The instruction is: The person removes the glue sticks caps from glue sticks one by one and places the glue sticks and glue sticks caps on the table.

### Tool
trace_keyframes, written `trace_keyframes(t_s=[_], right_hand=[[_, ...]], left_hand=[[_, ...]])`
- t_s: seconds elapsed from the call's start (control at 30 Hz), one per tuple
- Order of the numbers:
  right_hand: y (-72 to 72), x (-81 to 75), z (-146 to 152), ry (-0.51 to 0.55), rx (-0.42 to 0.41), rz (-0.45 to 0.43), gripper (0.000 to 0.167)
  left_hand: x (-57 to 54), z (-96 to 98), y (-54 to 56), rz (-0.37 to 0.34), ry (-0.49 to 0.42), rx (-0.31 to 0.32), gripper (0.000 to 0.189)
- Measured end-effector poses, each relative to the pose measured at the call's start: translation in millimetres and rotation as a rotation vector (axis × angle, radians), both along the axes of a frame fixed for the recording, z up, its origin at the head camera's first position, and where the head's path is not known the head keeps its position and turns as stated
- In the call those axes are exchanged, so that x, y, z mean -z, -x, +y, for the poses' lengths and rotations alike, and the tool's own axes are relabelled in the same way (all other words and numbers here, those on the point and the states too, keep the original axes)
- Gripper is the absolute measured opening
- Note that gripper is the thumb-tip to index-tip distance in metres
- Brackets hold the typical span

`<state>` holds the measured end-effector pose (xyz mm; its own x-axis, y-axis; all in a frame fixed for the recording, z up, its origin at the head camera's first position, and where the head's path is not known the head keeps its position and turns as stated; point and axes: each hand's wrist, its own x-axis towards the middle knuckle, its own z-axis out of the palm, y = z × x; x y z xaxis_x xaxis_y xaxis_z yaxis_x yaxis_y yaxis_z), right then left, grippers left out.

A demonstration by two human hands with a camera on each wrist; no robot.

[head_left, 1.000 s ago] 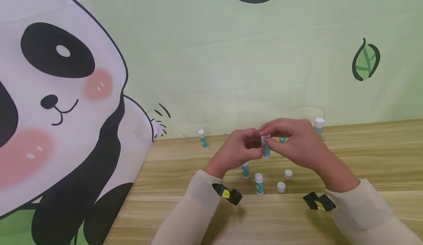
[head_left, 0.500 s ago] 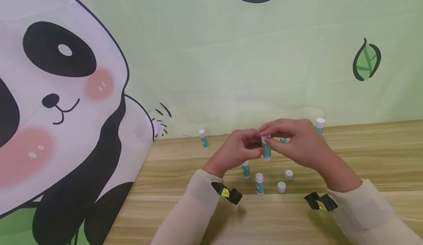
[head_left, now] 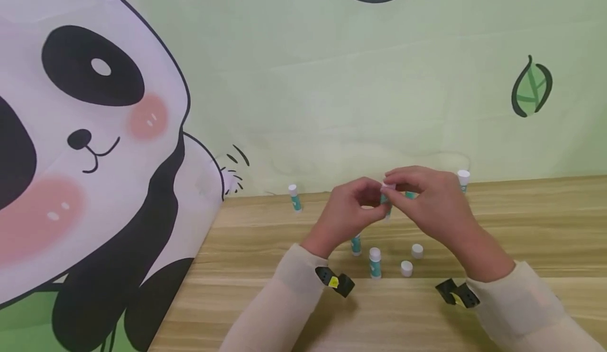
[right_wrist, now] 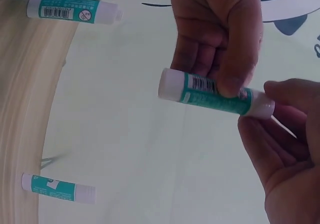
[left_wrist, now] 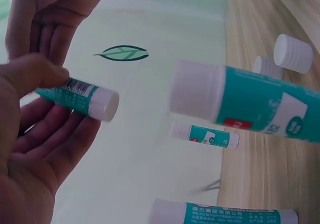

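Both my hands hold one teal-and-white glue stick [right_wrist: 202, 91] above the table. In the right wrist view, my left hand [head_left: 348, 212] grips the label part between thumb and fingers. My right hand [head_left: 431, 196] pinches the white end [right_wrist: 262, 105] of the same stick with thumb and fingertips. Seen from the left wrist, the other white end [left_wrist: 105, 104] sticks out free. Below the hands, a glue stick [head_left: 375, 263] stands upright at the front, with another glue stick [head_left: 355, 245] just behind it, partly hidden by my left hand.
Two loose white caps [head_left: 417, 251] lie right of the front stick. Further glue sticks stand near the table's back edge: one glue stick [head_left: 295, 199] at left, one [head_left: 463, 179] at right, another [head_left: 410, 195] behind my right hand. A panda-printed cloth [head_left: 303, 104] hangs behind.
Both hands have risen slightly with the glue stick, keeping hold of it. The head view has shifted a little. The sticks and caps on the table stay in place.
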<state>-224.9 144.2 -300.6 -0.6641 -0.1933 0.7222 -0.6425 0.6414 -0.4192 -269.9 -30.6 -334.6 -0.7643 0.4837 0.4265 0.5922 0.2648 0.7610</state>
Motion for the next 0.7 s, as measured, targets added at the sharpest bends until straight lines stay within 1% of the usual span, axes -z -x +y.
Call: trace_keyframes(t_s=[0.1, 0.17, 0.23, 0.3, 0.43, 0.7], right_hand=[[-0.8, 0.2, -0.8, 0.003, 0.031, 0.002, 0.016], [-1.6, -0.1, -1.6, 0.005, 0.043, -0.006, 0.016], [-2.4, -0.6, -1.9, 0.01, 0.046, -0.017, 0.016], [-2.5, -1.4, -2.2, 0.011, 0.045, -0.027, 0.014], [-2.5, -2.6, -2.3, 0.006, 0.036, -0.043, 0.011], [-3.6, -4.2, -0.2, 0.01, -0.004, -0.066, 0.008]], left_hand=[[-1.1, 2.0, -2.5, 0.052, 0.016, -0.045, 0.022], [-2.3, 2.4, -3.7, 0.083, 0.026, -0.062, 0.021], [-3.1, 2.5, -4.6, 0.103, 0.041, -0.072, 0.021], [-3.7, 2.6, -4.9, 0.111, 0.047, -0.069, 0.021], [-3.2, 1.9, -4.0, 0.091, 0.043, -0.036, 0.022], [-4.0, -2.0, -1.7, -0.023, 0.036, 0.048, 0.024]])
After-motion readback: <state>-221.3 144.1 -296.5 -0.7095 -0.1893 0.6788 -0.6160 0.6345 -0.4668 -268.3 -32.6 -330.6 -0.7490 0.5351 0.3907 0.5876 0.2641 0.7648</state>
